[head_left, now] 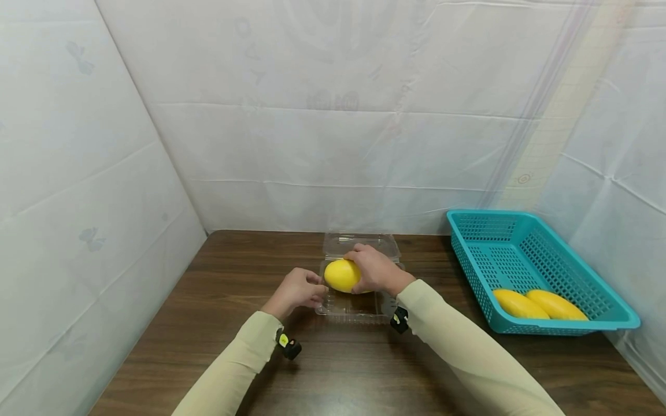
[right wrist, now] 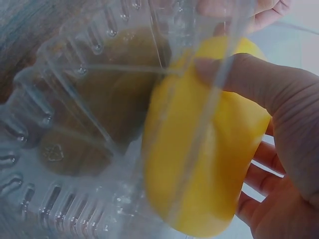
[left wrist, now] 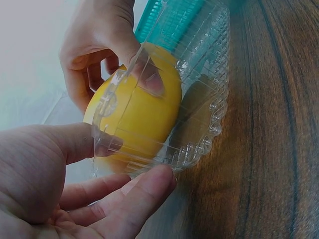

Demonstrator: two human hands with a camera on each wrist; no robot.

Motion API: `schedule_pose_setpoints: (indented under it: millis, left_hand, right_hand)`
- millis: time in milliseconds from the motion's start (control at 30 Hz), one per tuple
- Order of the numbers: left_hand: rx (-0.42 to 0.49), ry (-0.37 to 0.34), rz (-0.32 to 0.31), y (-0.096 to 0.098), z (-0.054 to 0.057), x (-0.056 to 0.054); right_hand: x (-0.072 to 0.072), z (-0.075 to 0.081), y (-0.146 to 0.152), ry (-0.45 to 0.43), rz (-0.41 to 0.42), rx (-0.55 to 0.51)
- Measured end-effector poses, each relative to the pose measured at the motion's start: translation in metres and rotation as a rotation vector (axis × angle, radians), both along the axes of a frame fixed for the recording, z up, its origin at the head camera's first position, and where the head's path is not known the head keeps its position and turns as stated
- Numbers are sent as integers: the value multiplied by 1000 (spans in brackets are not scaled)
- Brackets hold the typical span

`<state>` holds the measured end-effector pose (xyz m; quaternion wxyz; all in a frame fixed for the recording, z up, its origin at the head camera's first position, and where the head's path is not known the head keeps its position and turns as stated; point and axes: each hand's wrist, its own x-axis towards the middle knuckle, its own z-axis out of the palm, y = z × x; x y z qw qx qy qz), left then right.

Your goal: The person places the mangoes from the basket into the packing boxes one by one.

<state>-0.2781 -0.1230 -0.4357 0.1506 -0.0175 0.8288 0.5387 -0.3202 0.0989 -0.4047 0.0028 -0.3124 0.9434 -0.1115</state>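
On the brown surface (head_left: 343,375), the teal basket (head_left: 502,260) stands to your right and the clear box (head_left: 348,306) lies before you, its lid (head_left: 360,244) open at the back. Your left grip (head_left: 296,290) pinches the box's left wall between thumb and fingers; your right grip (head_left: 377,268) is clamped round the yellow fruit (head_left: 340,275), over the box's base. Two others (head_left: 520,304) lie side by side in the basket's near end.

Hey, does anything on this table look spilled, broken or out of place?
Nothing stands out. The right hand holds a yellow fruit at the open clear box, the left hand pinches the box's edge, and two more fruits lie together in the blue basket. I see no spill or damage.
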Motion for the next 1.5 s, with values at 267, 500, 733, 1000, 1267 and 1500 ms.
schedule_pose_setpoints:
  millis: [267,500,733,1000,1267,1500]
  left_hand:
    - [-7,3,-5,0,-1,0]
    - [-9,12,-5,-1,-1,0]
    - [-19,24,-7,-1,1,3]
    - [-19,21,-5,-1,3,4]
    - [-20,24,-18,-2,2,5]
    - [-19,29,-21,-3,1,5]
  right_hand:
    - [1,-1,0,-13,-11,-8]
    - [1,-1,0,-14,-14,-14]
    - [1,-2,0,-14,-21,-9]
    - [0,-5,2,-10,-12,-26]
    - [-1,-3,5,-1,-22,-21]
    - [0,0,8,5,-16,-29]
